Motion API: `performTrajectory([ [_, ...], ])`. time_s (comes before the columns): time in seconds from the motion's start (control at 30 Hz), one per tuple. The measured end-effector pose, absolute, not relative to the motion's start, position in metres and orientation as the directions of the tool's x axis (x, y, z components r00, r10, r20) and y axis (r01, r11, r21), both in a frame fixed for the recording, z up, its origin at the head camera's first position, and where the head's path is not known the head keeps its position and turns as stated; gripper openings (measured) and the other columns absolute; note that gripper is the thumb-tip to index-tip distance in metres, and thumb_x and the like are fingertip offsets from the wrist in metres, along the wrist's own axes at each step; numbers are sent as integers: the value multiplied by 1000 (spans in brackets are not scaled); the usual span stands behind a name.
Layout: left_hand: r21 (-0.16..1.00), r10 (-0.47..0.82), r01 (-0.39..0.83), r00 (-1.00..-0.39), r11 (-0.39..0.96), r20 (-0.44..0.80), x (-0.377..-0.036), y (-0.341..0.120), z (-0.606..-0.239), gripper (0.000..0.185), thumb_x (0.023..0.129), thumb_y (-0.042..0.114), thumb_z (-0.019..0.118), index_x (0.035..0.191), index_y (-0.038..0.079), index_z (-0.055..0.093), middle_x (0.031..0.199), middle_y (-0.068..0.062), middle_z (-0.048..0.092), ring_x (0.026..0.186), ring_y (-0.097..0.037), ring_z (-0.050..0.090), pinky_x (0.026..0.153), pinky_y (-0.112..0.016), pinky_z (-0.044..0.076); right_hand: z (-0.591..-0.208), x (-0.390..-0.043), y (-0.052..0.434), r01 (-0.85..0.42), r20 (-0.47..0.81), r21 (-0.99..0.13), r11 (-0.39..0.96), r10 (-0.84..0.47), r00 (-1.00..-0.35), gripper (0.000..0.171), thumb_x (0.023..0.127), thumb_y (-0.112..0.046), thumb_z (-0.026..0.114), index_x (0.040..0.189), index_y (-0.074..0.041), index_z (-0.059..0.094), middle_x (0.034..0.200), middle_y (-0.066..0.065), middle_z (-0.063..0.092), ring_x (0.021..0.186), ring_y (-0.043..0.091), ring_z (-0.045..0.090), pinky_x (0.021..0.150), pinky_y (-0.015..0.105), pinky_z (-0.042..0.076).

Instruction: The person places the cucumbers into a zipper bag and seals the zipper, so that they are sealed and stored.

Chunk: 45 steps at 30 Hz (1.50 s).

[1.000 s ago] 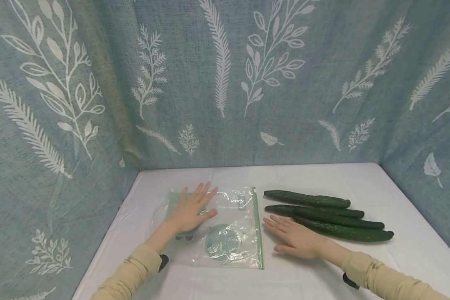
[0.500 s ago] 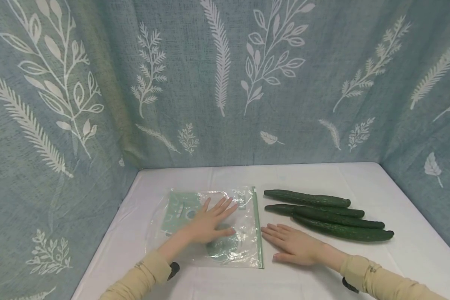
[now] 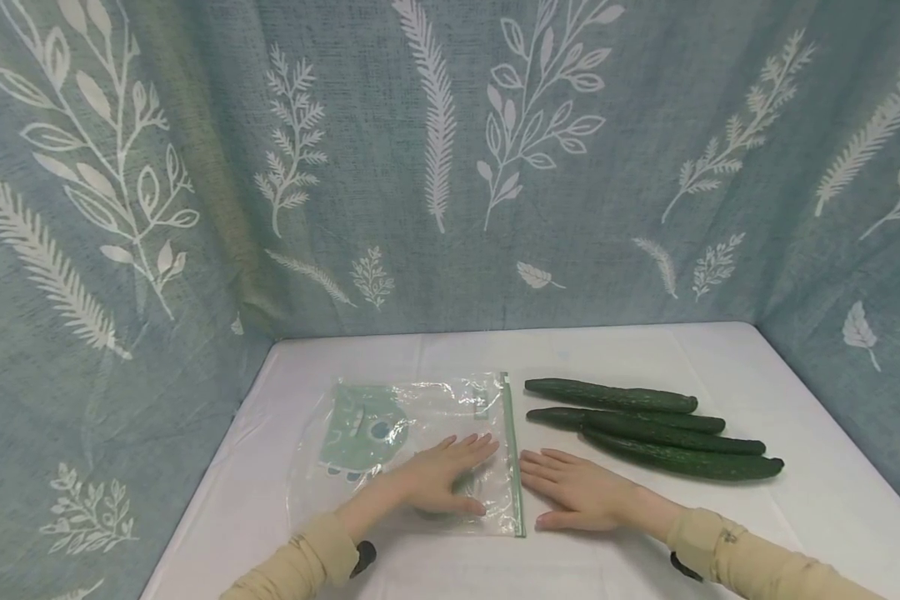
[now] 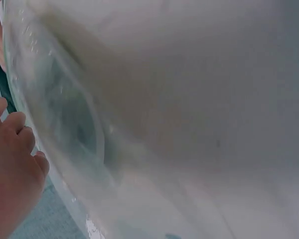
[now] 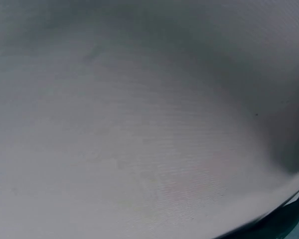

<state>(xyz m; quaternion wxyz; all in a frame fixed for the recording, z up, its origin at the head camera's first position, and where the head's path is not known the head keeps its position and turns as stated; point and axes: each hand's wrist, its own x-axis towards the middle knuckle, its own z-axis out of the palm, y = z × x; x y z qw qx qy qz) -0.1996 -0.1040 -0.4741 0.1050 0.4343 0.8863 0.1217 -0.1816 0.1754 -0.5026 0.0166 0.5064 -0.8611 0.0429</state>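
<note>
A clear zip bag [image 3: 435, 400] with green printed shapes lies flat on the white cloth, its green zip strip [image 3: 512, 467] along the right edge. My left hand [image 3: 444, 477], palm down with straight fingers, rests on the bag's lower right part and covers a round green print. Just right of the zip strip, my right hand [image 3: 577, 490] lies flat on the cloth, fingertips close to the strip. Several dark green cucumbers [image 3: 682, 461] lie beyond the right hand. In the left wrist view the left hand [image 4: 17, 149] shows at the left edge over the bag [image 4: 65, 114].
A white cloth [image 3: 585, 567] covers the table. Blue-green curtains [image 3: 390, 167] with white leaf prints stand behind it and at both sides. Dark bands [image 3: 363, 557] sit at both wrists, below tan sleeves [image 3: 288, 567].
My left hand has slid right and toward me across the bag, from the green square print to near the zip strip. The right hand has shifted slightly toward me and left, away from the cucumbers.
</note>
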Motion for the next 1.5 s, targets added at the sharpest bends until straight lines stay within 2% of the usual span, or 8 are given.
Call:
performTrajectory([
  [0.2,314,804,751,-589,581,-81,-198,-98,-478,81,83,60,45,144,14,16,149,-4,18,136,-19,19,110,-42,18,-500,-185,165,-879,43,-118,462,-882,-469,73,88,-59,36,141,-10,26,146,7,24,135,22,21,109,44,22],
  [0.43,386,778,697,-620,604,-97,-203,-92,-477,79,84,52,51,143,11,19,149,-5,18,135,-22,19,110,-42,19,-496,-189,150,-887,5,-98,452,-891,-455,82,83,-67,33,141,-10,25,147,7,22,135,21,20,110,43,20],
  [0.67,411,755,660,-645,628,-118,-202,-89,-481,78,82,51,54,143,15,20,149,-1,18,135,-20,20,110,-40,18,-497,-190,137,-893,6,-164,419,-905,-425,87,81,-68,37,142,-8,21,148,4,17,136,18,15,110,43,20],
  [0.93,421,732,640,-675,643,-92,-200,-88,-484,79,76,53,59,140,17,29,146,2,27,133,-22,27,108,-41,25,-501,-188,134,-894,-11,-177,413,-909,-418,88,81,-69,36,142,-7,19,150,3,13,137,19,11,110,44,20],
  [1.13,399,721,647,-690,650,-57,-202,-87,-483,78,72,50,64,137,17,36,141,2,35,128,-22,35,104,-40,32,-498,-189,133,-884,-22,-183,430,-901,-434,89,80,-70,36,142,-9,20,149,4,16,137,20,14,109,43,21],
  [1.5,422,688,626,-725,656,6,-202,-87,-481,63,70,49,62,125,21,52,128,4,51,115,-17,50,97,-39,41,-499,-189,133,-884,-18,-192,427,-902,-432,86,80,-70,38,141,-11,25,148,3,22,136,21,19,109,44,21],
])
